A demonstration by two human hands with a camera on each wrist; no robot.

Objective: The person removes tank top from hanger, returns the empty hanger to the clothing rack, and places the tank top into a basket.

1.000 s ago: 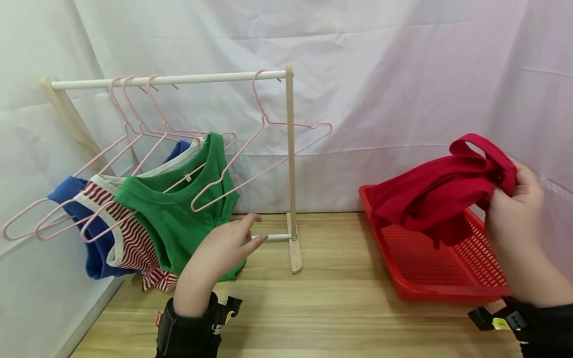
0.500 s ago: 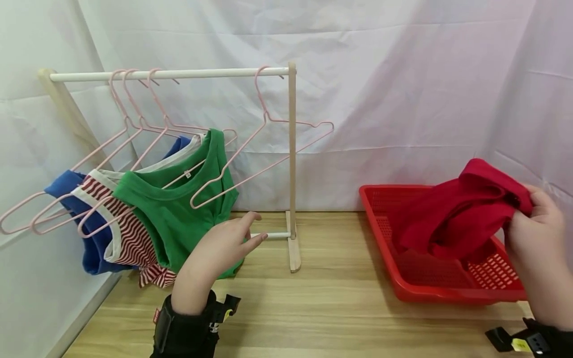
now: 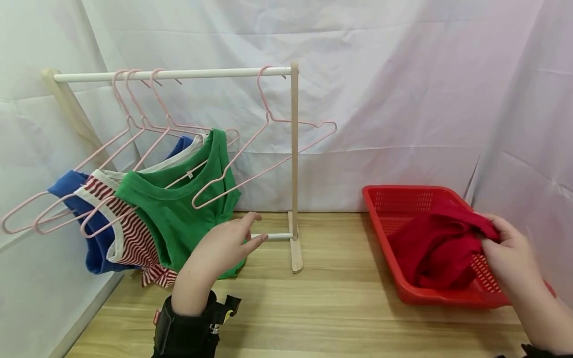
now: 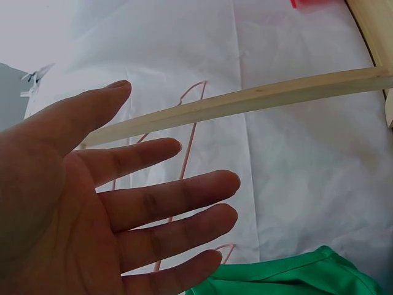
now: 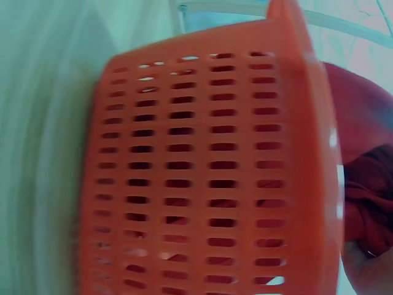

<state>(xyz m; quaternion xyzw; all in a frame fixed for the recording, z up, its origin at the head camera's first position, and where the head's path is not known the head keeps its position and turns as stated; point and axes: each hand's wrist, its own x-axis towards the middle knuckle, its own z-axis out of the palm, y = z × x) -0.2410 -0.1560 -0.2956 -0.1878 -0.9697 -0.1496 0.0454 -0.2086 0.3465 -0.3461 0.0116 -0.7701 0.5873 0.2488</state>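
Observation:
My right hand point(image 3: 510, 248) pinches a bunched red garment point(image 3: 440, 246) by one edge; the cloth hangs down into the red plastic basket point(image 3: 400, 278). In the right wrist view the slotted side wall of the basket point(image 5: 202, 166) fills the middle, with part of the red cloth point(image 5: 368, 209) and a bit of the hand at the right edge. My left hand point(image 3: 219, 253) hovers with fingers extended in front of a green sleeveless top point(image 3: 179, 204). In the left wrist view the left hand point(image 4: 147, 209) has spread fingers and holds nothing.
A rack with a white rail point(image 3: 215, 73) and wooden post point(image 3: 294, 149) stands on the wooden table point(image 3: 331, 298). A bare pink hanger point(image 3: 268, 117) hangs at its right end. Left of it hang the green top, a red-striped top point(image 3: 136, 231) and a blue garment point(image 3: 96, 253).
My right hand has moved down with the red garment, from above the basket until the cloth hangs inside it. The left hand has stayed in place.

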